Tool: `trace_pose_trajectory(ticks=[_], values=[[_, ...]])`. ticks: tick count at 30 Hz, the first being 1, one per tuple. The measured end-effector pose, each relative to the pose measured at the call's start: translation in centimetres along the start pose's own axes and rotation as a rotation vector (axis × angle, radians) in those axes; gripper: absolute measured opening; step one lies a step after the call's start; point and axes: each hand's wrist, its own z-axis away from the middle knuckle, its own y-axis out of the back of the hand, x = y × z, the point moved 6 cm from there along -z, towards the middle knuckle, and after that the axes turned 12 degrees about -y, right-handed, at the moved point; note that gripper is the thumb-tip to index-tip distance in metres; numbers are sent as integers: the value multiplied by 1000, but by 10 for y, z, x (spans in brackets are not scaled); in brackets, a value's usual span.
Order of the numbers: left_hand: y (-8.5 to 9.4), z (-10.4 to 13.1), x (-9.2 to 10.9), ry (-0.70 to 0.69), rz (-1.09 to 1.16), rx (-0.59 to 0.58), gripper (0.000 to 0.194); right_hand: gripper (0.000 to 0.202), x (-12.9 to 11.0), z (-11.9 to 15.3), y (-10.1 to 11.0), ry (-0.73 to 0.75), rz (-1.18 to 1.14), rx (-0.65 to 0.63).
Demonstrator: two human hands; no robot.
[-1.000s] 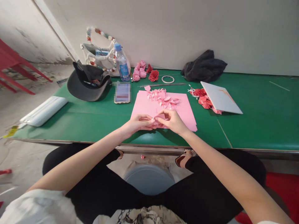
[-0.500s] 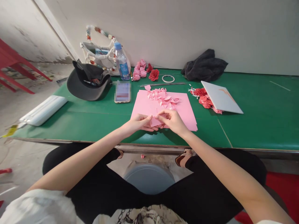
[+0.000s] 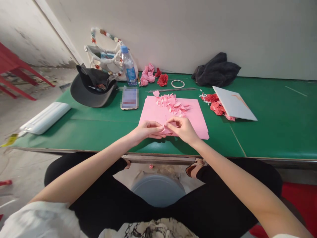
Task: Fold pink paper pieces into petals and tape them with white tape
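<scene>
Between my two hands is a small piece of pink paper (image 3: pixel 169 129), partly covered by fingers. My left hand (image 3: pixel 150 129) pinches its left side with thumb and fingers. From above and to the right, my right hand (image 3: pixel 180 128) pinches the same piece between thumb and forefinger, its fingertips close to my left thumb. Both hands are over the near edge of a stack of pink paper sheets (image 3: pixel 151 110). Several curled pink paper petals (image 3: pixel 173 104) lie on the far part of that stack.
Behind the stack are thin wires (image 3: pixel 173 89), a white tape ring (image 3: pixel 178 84) and red and pink paper flowers (image 3: pixel 162 80). A phone (image 3: pixel 129 98), cap (image 3: pixel 92 87) and water bottle (image 3: pixel 129 67) stand left. Rightward, a white board (image 3: pixel 235 103) leans on red paper flowers (image 3: pixel 218 107).
My left hand has shifted slightly right and its fingers have drawn in closer to my right fingertips. The pink paper piece has turned a little and less of it shows.
</scene>
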Motion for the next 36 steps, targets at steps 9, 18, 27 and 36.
trace_pose_trajectory(ticks=[9,18,27,36], values=[[1,-1,1,-65,-143,40,33,25,11,0,-5,-148,-129,-46],[2,1,3,-53,-173,80,32,31,6,1,-4,-126,-110,-54],[-1,-1,0,-101,-229,26,30,21,7,0,-10,-22,29,-61],[6,0,11,-217,-129,174,31,27,11,-8,8,-25,-209,69]])
